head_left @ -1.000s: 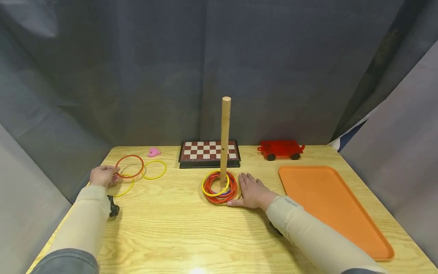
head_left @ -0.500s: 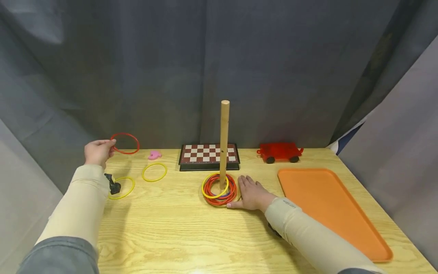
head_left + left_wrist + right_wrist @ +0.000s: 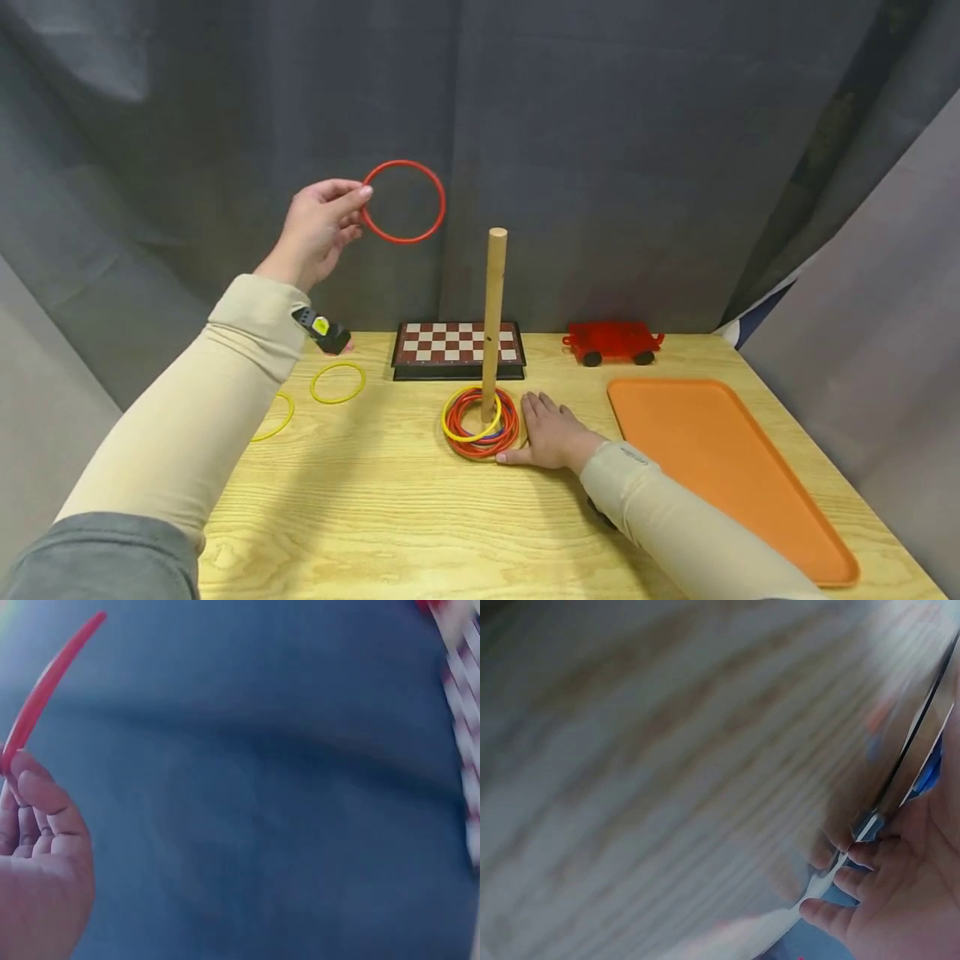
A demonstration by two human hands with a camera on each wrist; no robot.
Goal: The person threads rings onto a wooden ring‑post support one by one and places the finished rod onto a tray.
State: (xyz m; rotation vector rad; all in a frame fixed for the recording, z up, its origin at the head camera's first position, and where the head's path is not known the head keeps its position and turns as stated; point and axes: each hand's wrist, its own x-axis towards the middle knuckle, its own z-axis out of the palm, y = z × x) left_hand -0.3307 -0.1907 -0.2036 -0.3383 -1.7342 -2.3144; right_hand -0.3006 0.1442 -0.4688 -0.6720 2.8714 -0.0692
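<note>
In the head view my left hand [image 3: 318, 229] is raised and pinches a red ring [image 3: 444, 200] between thumb and fingers. The ring hangs in the air, left of and above the top of a wooden peg [image 3: 492, 317]. Part of that ring also shows in the left wrist view, above the fingertips. Several red rings [image 3: 512, 421], a blue one partly hidden and a yellow ring [image 3: 450, 427] lie around the peg's foot. Flat, with the thumb spread, my right hand [image 3: 555, 435] rests against the right side of the peg's base.
Two yellow rings [image 3: 338, 400] lie on the table at left, one partly behind the left sleeve. A checkered board [image 3: 431, 354] lies behind the peg. A red toy wagon [image 3: 611, 342] stands at back right, and an orange tray [image 3: 720, 450] lies right.
My left hand has lifted the red ring from the left of the table, up and rightward toward the peg. The right hand stays in place.
</note>
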